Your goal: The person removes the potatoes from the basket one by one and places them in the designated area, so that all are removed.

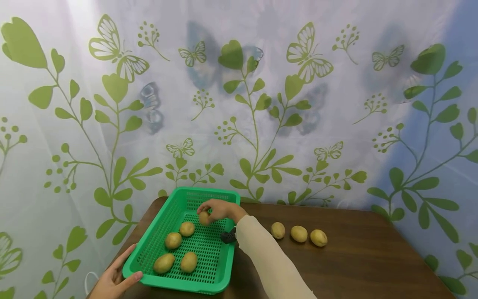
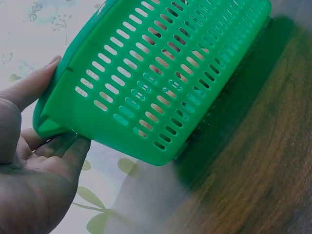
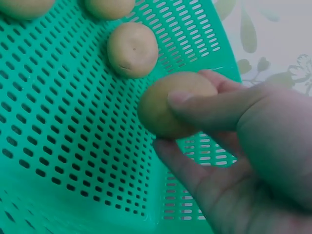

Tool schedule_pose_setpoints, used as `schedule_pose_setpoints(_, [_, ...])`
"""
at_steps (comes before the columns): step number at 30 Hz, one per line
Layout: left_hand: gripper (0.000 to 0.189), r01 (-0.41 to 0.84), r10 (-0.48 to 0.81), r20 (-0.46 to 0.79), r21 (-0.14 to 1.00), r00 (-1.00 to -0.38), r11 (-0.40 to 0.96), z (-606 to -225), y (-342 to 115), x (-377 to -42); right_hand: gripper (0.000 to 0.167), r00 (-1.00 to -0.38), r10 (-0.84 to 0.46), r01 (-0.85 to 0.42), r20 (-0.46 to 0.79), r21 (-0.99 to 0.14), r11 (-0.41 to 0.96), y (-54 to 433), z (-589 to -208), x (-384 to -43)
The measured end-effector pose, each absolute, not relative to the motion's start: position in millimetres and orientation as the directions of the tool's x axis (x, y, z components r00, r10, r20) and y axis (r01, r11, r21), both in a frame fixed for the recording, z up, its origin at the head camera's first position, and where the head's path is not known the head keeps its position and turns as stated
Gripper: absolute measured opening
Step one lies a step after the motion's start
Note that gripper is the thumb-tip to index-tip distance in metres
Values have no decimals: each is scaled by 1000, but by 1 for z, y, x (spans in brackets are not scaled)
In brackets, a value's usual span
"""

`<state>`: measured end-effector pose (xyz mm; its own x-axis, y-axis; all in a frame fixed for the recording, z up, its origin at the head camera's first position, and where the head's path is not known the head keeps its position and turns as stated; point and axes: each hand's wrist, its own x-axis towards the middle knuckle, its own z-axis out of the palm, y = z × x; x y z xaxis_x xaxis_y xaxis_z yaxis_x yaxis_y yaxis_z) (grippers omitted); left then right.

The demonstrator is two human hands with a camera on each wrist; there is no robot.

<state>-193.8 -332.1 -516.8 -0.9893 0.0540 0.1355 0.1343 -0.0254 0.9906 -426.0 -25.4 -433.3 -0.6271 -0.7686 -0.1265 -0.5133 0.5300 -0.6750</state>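
Note:
A green slotted plastic basket stands on the brown table, with several potatoes lying on its floor. My left hand grips the basket's near left corner, thumb over the rim and fingers underneath it, as the left wrist view shows. Inside the basket, toward its far end, my right hand holds a potato between thumb and fingers. That potato is close over the basket floor, beside another potato in the right wrist view.
To the right of the basket, three potatoes lie in a row on the brown wooden table. A pale curtain printed with green leaves and butterflies hangs right behind the table. A white cable shows at the lower left.

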Motion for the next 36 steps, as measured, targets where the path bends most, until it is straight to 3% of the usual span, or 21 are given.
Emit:
schedule_pose_setpoints(6, [82,116,48,117,993,-992,-8,-517,-334,-194,44,-555,-818,-383,-149,-827,411,-22,-429,-426])
schedule_pose_setpoints(11, [81,86,21,86,996,-996,20,-518,-335,-195,43,-485,-850,-109,-204,-951,290,-22,-424,-424])
schedule_pose_setpoints(13, [80,88,17,88,996,-996,25,-519,-336,-195,45,-463,-860,-20,-212,-968,249,-22,-422,-423])
schedule_pose_setpoints(20, [83,79,32,79,997,-996,-19,-519,-337,-195,51,-422,-898,111,-123,-990,84,-19,-420,-421])
schedule_pose_setpoints(25, [83,85,37,86,996,-996,-34,-518,-335,-196,49,-455,-889,135,-50,-991,-13,-11,-419,-414])
schedule_pose_setpoints(31, [66,241,129,258,961,-958,-134,-520,-333,-195,46,-511,-859,110,-42,-994,-17,6,-417,-405])
schedule_pose_setpoints(36, [70,312,173,342,934,-924,-177,-522,-334,-192,46,-569,-821,115,-44,-993,-27,20,-419,-396])
